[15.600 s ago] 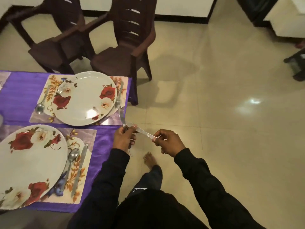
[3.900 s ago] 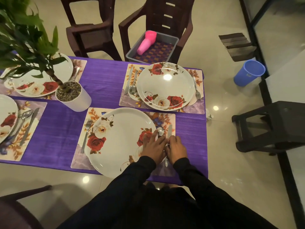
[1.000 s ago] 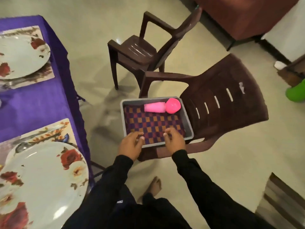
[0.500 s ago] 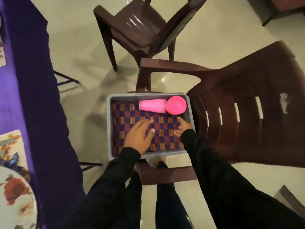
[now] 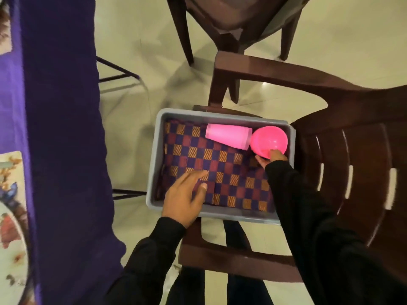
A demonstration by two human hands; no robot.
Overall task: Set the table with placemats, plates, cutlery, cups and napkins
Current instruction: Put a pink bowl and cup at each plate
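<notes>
At the near left edge, a floral plate [image 5: 11,243] on a placemat [image 5: 10,170] lay on the bench, whose purple tablecloth [image 5: 61,128] hung down towards the floor. To the right of the cloth, a strip of pale tiled floor [image 5: 130,225] stayed open between the bench and a brown plastic chair [image 5: 352,172]. A grey tray [image 5: 154,161] sat on the chair's seat, its near rim just beyond the chair's near armrest. The left hand [image 5: 184,200] lay over the tray's near left corner, its grip open, fingers relaxed and spread over the checked cloth [image 5: 220,172] that lined the tray; whether they touched it could not be told. The right hand [image 5: 272,160], mostly hidden by its black sleeve, reached the far right corner and pinched the near rim of a pink cup [image 5: 269,142], thumb inside the mouth. Just left of that cup lay a stack of pink cups [image 5: 228,137] on its side against the tray's far wall. Beyond the tray stood a second brown chair [image 5: 231,20], with open floor on either side.
</notes>
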